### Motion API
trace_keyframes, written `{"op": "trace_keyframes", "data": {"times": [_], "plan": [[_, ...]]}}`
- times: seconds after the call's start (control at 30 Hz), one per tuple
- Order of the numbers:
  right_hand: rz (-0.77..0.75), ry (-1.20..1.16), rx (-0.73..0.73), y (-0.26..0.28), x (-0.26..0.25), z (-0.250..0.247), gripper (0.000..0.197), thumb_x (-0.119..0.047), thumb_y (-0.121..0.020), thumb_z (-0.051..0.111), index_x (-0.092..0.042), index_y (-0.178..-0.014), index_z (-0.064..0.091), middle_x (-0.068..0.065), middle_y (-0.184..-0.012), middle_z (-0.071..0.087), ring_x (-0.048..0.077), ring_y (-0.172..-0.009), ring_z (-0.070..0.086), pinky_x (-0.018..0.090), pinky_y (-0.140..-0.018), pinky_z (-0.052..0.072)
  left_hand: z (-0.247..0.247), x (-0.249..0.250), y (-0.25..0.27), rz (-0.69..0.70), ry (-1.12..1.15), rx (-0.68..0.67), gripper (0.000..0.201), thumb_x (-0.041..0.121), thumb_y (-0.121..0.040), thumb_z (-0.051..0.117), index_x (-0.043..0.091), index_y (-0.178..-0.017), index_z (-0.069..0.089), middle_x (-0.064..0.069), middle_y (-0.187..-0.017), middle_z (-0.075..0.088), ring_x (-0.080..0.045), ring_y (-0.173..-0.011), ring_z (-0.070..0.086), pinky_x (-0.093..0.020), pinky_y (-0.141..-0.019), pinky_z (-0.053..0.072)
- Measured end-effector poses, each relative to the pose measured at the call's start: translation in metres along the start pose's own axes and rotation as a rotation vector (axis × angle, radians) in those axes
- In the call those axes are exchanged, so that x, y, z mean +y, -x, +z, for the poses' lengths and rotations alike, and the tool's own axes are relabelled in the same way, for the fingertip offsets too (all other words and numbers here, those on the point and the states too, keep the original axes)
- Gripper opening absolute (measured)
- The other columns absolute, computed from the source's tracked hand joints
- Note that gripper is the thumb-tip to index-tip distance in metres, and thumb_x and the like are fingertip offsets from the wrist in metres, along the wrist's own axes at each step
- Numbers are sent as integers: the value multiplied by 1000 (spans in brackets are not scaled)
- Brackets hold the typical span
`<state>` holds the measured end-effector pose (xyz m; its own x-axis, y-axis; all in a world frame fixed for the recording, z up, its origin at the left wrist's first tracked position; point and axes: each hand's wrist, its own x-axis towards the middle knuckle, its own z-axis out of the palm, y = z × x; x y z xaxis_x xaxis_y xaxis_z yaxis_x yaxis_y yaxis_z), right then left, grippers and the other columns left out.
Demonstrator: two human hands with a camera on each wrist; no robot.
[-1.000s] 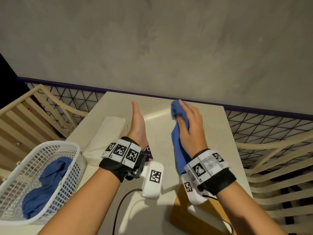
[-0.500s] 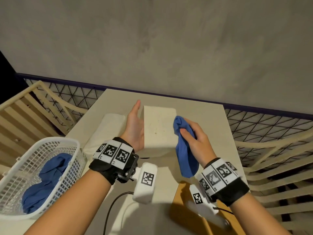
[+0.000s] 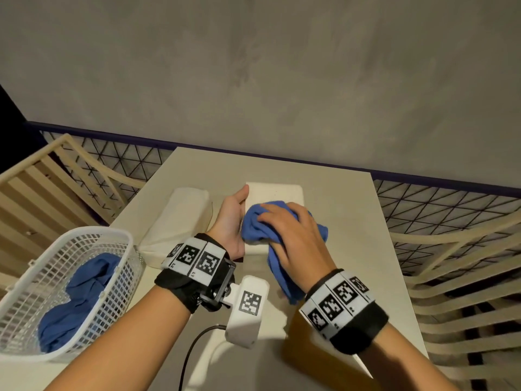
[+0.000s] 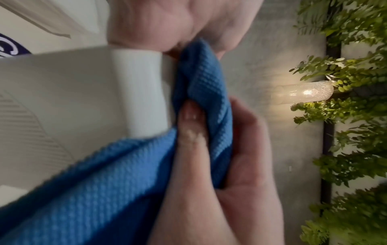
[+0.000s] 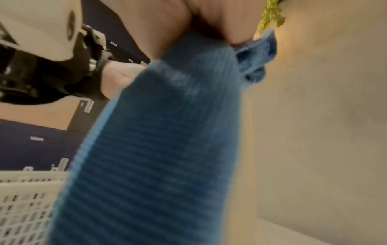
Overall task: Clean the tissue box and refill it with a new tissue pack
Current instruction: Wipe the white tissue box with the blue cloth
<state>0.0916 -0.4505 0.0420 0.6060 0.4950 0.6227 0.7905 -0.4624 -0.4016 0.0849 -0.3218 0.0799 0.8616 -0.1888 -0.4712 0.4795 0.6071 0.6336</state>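
The white tissue box (image 3: 275,191) lies in the middle of the pale table (image 3: 352,221). My left hand (image 3: 231,218) lies flat against the box's left side, thumb pointing away from me; its fingers are hidden. My right hand (image 3: 294,235) grips a bunched blue cloth (image 3: 255,225) and presses it on the box's top, with a tail of cloth hanging toward me. The left wrist view shows the box (image 4: 83,91) close up, the cloth (image 4: 104,190) and the right hand's fingers (image 4: 192,126) pinching it. In the right wrist view the cloth (image 5: 167,149) fills the frame.
A white wrapped tissue pack (image 3: 180,218) lies left of the box. A white mesh basket (image 3: 25,300) with more blue cloth stands at the near left. A tan wooden piece (image 3: 310,359) lies at the table's near edge. Slatted chairs flank the table; a grey wall is behind.
The box has come down from standing tilted to lying lower on the table. My right hand has moved the cloth from the box's right side onto its top.
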Motion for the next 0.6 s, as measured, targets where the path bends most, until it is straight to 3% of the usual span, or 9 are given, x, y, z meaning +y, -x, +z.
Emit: {"op": "trace_keyframes", "data": {"times": [0.1,0.23,0.3,0.4,0.47,0.53,0.6], "plan": [[14,156,39,12,2,-11,30,-12,-76,53,-22,-104,53,6,-121,44,22,-105,36,26,-89,43,0,6,0,108,19,34,60,52,-95,26,5,-100,63,-14,-82,74,-29,-86,63,-37,-79,49],[-149,137,-11,16,-12,-7,30,-9,-73,43,-9,-90,68,14,-102,68,24,-94,38,30,-86,36,9,7,-5,127,4,117,61,59,-91,28,8,-91,61,-13,-85,64,-27,-81,58,-35,-79,46],[-86,104,-41,3,-3,-7,34,-10,-75,41,-8,-94,69,15,-105,68,22,-96,39,30,-90,34,12,3,-5,104,12,105,67,62,-90,26,5,-93,60,-14,-90,61,-26,-82,56,-32,-80,45],[122,115,32,-10,25,-18,43,-13,-77,38,-10,-107,68,17,-111,65,19,-99,38,22,-94,29,10,1,-13,215,-46,130,64,53,-95,24,3,-115,59,-17,-109,64,-30,-98,60,-36,-92,45],[152,144,48,-6,24,-19,42,-12,-77,39,-11,-107,68,17,-111,65,20,-100,43,16,-91,34,7,2,-16,254,-72,150,57,50,-96,26,8,-108,62,-14,-103,65,-29,-95,61,-36,-94,44],[29,188,20,2,9,-10,42,-12,-72,39,-12,-100,71,15,-105,68,23,-95,43,19,-86,39,5,1,-17,186,-110,124,60,56,-92,28,7,-91,62,-13,-87,65,-27,-81,60,-35,-84,47],[-45,132,-61,0,1,-3,42,-12,-72,38,-13,-98,71,13,-105,68,22,-93,38,22,-86,37,3,-3,-17,124,-163,130,63,60,-90,31,6,-79,61,-9,-68,61,-22,-64,56,-27,-63,47]]}}
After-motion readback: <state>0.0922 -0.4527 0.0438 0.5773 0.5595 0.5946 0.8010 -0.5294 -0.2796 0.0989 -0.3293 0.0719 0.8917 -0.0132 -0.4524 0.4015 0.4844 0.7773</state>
